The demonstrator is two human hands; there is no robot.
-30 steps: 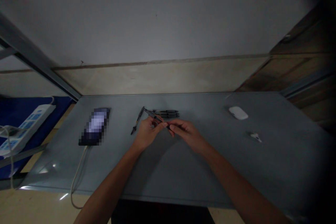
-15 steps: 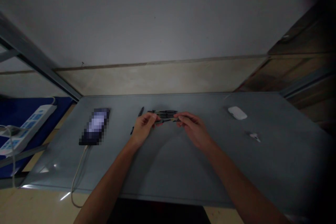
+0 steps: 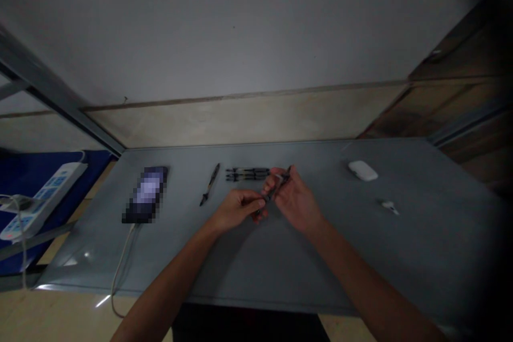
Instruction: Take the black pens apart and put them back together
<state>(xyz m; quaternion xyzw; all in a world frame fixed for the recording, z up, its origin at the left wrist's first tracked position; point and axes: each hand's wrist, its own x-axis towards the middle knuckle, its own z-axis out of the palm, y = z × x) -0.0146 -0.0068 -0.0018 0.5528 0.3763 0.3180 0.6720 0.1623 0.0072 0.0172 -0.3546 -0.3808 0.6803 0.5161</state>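
Observation:
A dark pen slants up to the right between my two hands, above the grey table. My left hand is closed, pinching the pen's lower end between thumb and fingers. My right hand curls its fingers about the upper part, the thumb near the pen's top end. Just beyond the hands, several dark pens lie side by side in a row, their right ends partly hidden by my right fingers. Left of that row, another pen rests alone at a slant.
On the table, a phone with a cable lies at left. To the right are a white rounded case and a small white earbud. A power strip sits past the left edge. A wall stands behind.
Both hands have drawn back from the row, uncovering more of the pens. The held pen has turned from nearly level to a steep slant, and my left hand has shifted right and nearer.

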